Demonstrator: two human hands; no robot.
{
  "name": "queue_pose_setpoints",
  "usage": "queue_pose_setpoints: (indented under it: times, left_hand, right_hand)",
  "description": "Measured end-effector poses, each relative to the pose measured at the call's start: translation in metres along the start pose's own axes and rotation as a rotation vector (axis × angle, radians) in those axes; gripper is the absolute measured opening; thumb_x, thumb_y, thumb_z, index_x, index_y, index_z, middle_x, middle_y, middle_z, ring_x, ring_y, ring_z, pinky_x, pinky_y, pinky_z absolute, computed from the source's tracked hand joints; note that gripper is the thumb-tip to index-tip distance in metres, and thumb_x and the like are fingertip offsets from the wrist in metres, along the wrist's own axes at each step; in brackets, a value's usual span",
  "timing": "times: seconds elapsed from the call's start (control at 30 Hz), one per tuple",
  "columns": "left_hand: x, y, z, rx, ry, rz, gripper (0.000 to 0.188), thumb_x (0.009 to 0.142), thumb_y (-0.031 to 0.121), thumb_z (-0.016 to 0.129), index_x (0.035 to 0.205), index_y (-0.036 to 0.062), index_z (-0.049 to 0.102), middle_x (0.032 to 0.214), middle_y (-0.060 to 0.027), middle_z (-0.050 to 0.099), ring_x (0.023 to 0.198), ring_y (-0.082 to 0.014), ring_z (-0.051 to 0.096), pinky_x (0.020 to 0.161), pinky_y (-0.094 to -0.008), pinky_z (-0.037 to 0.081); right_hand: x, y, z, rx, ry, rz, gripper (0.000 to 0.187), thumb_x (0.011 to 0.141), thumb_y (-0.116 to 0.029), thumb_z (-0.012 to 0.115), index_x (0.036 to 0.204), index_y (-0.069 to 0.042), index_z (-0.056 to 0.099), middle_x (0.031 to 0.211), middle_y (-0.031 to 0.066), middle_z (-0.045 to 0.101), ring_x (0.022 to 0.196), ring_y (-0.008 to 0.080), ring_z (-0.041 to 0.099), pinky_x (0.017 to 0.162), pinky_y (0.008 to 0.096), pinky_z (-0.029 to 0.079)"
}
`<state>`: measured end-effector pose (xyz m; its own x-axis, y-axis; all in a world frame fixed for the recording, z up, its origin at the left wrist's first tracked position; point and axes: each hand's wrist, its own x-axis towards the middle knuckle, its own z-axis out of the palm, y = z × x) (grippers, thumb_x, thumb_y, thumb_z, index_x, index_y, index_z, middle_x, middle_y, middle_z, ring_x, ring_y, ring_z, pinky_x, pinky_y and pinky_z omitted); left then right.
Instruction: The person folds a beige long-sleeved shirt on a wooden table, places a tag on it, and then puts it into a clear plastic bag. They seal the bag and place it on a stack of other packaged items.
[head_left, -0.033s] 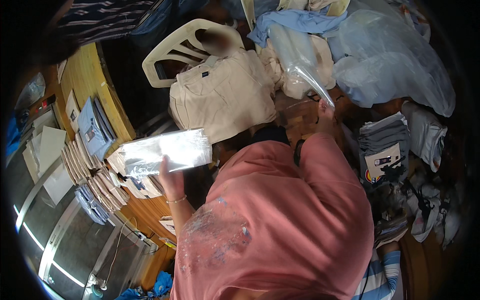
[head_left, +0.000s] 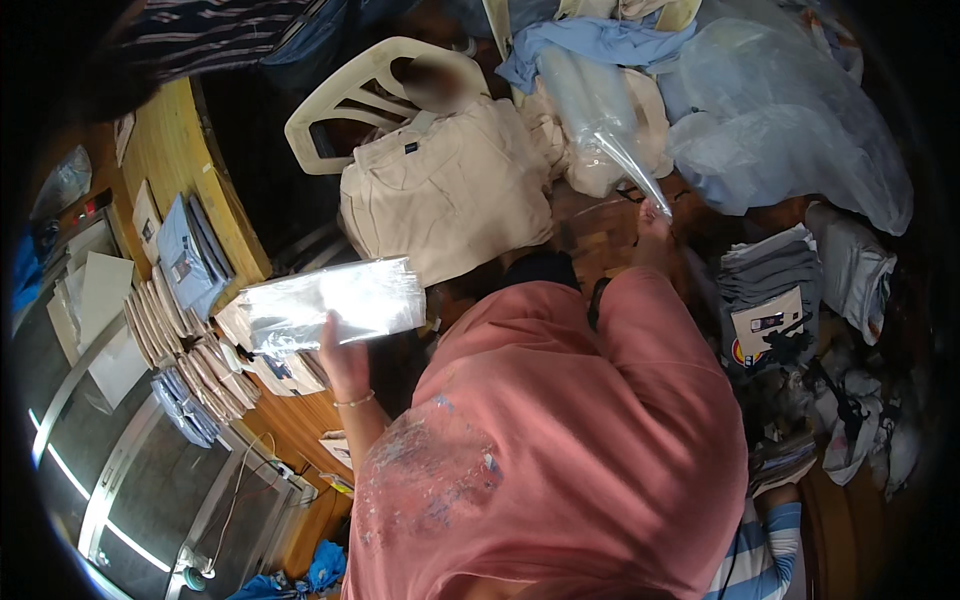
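Note:
My left hand [head_left: 345, 362] is closed on a flat bundle of shiny clear plastic bags [head_left: 285, 312], its thumb lying on top. Glare whitens the middle of the bundle. Off to the right, my right hand [head_left: 655, 222] pinches the narrow, gathered end of a clear plastic sheet [head_left: 590, 100]. The wide part of that sheet rests over beige cloth [head_left: 650, 105] at the far side. Between my hands and farther off, a beige shirt [head_left: 450, 190] with a dark neck label is spread over a white plastic chair [head_left: 300, 140].
Stacks of folded beige shirts [head_left: 160, 325] and blue shirts [head_left: 185, 262] line the left side beside a wooden board [head_left: 190, 150]. A large translucent bag [head_left: 790, 110] fills the far right. Nearer stands a pile of folded grey garments [head_left: 765, 265]. Blue cloth [head_left: 600, 42] lies at the back.

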<state>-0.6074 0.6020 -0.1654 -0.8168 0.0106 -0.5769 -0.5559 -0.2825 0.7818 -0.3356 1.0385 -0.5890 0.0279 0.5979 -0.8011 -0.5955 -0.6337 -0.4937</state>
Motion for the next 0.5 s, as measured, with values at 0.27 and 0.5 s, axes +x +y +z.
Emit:
queue_pose_setpoints:
  times: [0.27, 0.5]
  left_hand:
    - [-0.011, -0.007, 0.023, 0.129, 0.068, -0.057, 0.036, 0.09, 0.013, 0.05, 0.122, -0.0042, 0.045, 0.118, -0.0092, 0.052, 0.11, -0.0207, 0.049, 0.097, -0.0364, 0.036]
    - [-0.017, -0.011, 0.014, 0.004, 0.056, -0.05, 0.042, 0.087, 0.011, 0.054, 0.125, -0.0031, 0.041, 0.119, -0.0096, 0.051, 0.112, -0.0221, 0.048, 0.098, -0.0391, 0.036]
  right_hand:
    - [-0.008, 0.015, -0.014, -0.079, -0.055, 0.253, 0.033, 0.081, 0.013, 0.051, 0.114, 0.005, 0.047, 0.109, 0.019, 0.054, 0.096, 0.0317, 0.058, 0.083, 0.0386, 0.053]
    - [-0.001, -0.051, -0.052, -0.395, -0.3, 0.556, 0.033, 0.079, 0.011, 0.056, 0.111, 0.002, 0.051, 0.106, 0.0151, 0.056, 0.097, 0.026, 0.056, 0.085, 0.0329, 0.049]
